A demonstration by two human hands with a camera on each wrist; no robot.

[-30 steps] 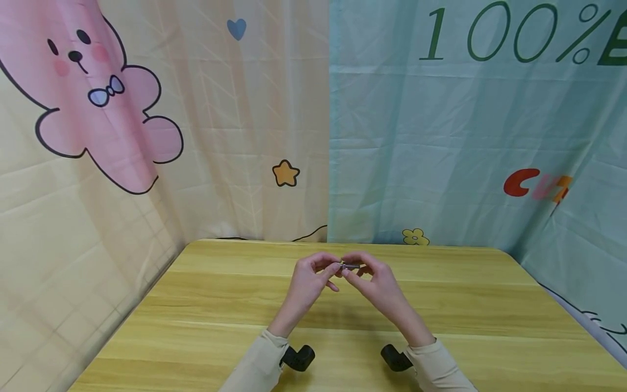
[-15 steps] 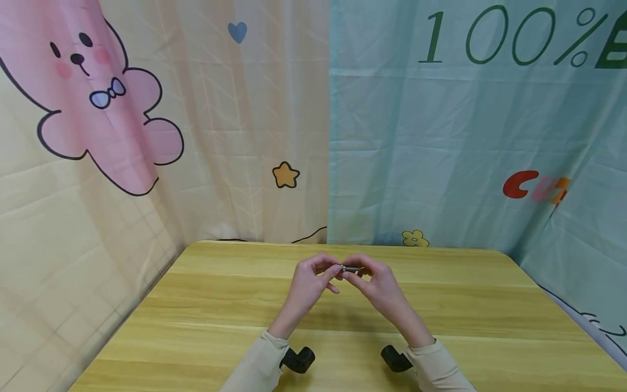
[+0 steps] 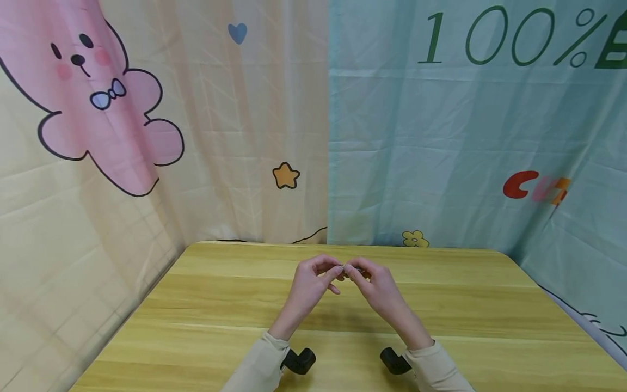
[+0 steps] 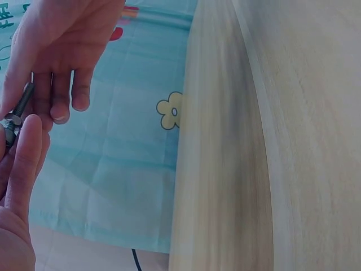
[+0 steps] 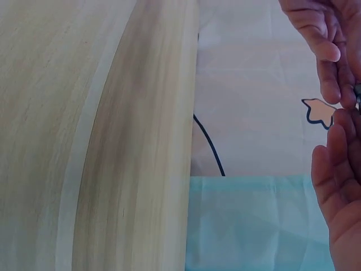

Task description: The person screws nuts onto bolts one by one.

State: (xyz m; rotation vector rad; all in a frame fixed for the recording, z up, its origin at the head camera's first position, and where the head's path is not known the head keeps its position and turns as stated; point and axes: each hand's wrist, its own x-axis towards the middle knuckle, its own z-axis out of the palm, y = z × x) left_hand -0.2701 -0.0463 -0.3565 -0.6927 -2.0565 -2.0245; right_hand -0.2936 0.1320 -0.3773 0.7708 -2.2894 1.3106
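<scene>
Both hands meet over the table, fingertip to fingertip. In the left wrist view a dark metal bolt [image 4: 23, 100] shows its threaded end, with a nut [image 4: 15, 118] partway along it. My left hand [image 3: 311, 279] pinches the thicker end of the bolt between thumb and fingers. From the other side, my right hand [image 3: 376, 282] has its thumb and forefinger closed at the nut, its other fingers bent loosely behind. The head view shows only slivers of metal between the fingertips, and in the right wrist view most of the bolt is cut off by the frame edge.
A wood-grain table [image 3: 220, 305] lies under the hands. Printed curtains [image 3: 416, 136] hang behind its far edge and along both sides. A black wrist mount [image 3: 300, 361] sits below the left sleeve, and another black mount [image 3: 394, 361] below the right.
The right thumb has shifted left and forward over the nut, up against the left thumb, covering the metal that showed earlier. The left hand has stayed almost still.
</scene>
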